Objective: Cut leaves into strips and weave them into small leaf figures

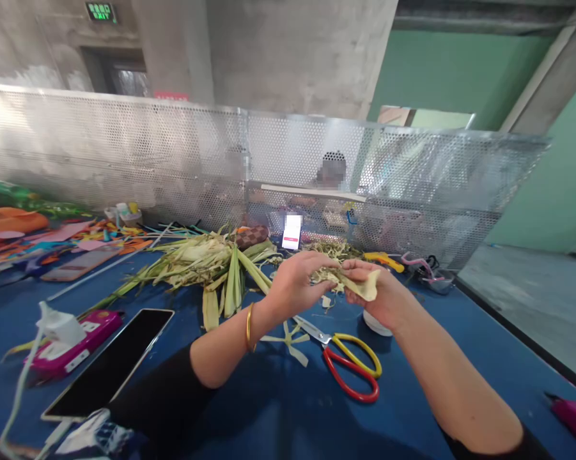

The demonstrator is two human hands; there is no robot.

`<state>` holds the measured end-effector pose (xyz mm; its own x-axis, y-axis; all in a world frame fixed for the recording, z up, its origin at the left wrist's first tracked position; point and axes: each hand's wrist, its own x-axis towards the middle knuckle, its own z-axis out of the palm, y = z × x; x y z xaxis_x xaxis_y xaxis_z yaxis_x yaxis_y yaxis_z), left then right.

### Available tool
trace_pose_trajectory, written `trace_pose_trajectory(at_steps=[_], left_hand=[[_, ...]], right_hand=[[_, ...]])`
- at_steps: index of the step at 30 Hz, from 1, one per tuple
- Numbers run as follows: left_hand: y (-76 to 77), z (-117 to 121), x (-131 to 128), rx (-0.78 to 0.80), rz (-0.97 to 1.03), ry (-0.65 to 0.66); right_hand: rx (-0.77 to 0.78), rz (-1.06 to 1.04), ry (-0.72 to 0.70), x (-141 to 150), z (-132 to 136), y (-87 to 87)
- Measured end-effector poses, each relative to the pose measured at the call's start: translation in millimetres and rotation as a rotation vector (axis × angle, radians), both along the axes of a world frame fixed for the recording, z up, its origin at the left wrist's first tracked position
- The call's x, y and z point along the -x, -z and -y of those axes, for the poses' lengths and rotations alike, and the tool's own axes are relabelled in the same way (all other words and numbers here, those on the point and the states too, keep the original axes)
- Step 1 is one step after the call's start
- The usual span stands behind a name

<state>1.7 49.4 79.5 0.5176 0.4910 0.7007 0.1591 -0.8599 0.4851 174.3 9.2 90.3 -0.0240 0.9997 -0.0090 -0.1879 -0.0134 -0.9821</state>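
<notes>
Close to you on the left, a tablet-like device (108, 364) lies dark-screened on the blue table (288, 409), beside a magenta power strip (79, 345) with a white plug (63, 327) in it. At your near right edge is another magenta object (575, 415). Scissors (349, 367) with one red and one yellow handle lie ahead of you, their blades pointing away to the left, near a few crossed pale strips (292, 343).

Above these, your left hand (295, 284) curls its fingers and thumb onto a pale husk strip (362, 284); your right hand (381, 297) is partly closed around the strip's wider, flared end. A white round item (378, 322) sits below your right hand, partly hidden by it.

Beyond your hands, a heap of green and straw-coloured husks (196, 259) spreads to the left, and a lit phone (291, 231) stands upright before the perforated metal screen (172, 160). Behind that you can make out a person (332, 171).
</notes>
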Motion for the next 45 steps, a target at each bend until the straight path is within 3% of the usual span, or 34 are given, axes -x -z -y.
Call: trace_pose_trajectory(at_steps=[5,7,11,14,16,21,24,28,38,45], left_hand=[[-3.2,-5.0,4.8,0.016,-0.050,0.126],[-0.6,-7.6,3.5,0.153,0.025,0.137],[6.5,-11.4,-2.8,0.580,0.257,0.164],[10.3,-9.3,-7.5,0.816,0.305,0.294],[12.1,-6.7,-9.6,0.903,0.316,0.326],[14.1,-3.2,-9.6,1.023,0.396,0.284],[13.6,-4.1,-7.4,1.124,0.396,0.343],[14.3,-6.3,-6.5,1.099,0.343,0.333],[19.8,-3.3,-12.9,0.959,0.151,0.283],[21.0,-1.2,-9.9,1.021,-0.138,0.319]], right_hand=[[0.009,-0.032,-0.068,13.2,-12.1,13.7],[-0.005,-0.039,-0.051,16.9,-14.7,20.6],[-0.181,0.004,0.135,17.3,-14.1,23.7],[-0.254,0.050,0.077,17.8,-8.1,19.9],[-0.230,0.046,0.050,20.1,-4.1,18.6],[-0.277,0.053,0.278,23.1,-1.2,21.1],[-0.268,0.215,0.222,19.4,-1.6,21.0],[-0.238,0.232,0.145,16.2,-2.9,21.2],[-0.418,0.241,0.447,15.1,-8.9,30.9],[-0.504,0.235,0.555,7.7,-14.4,34.6]])
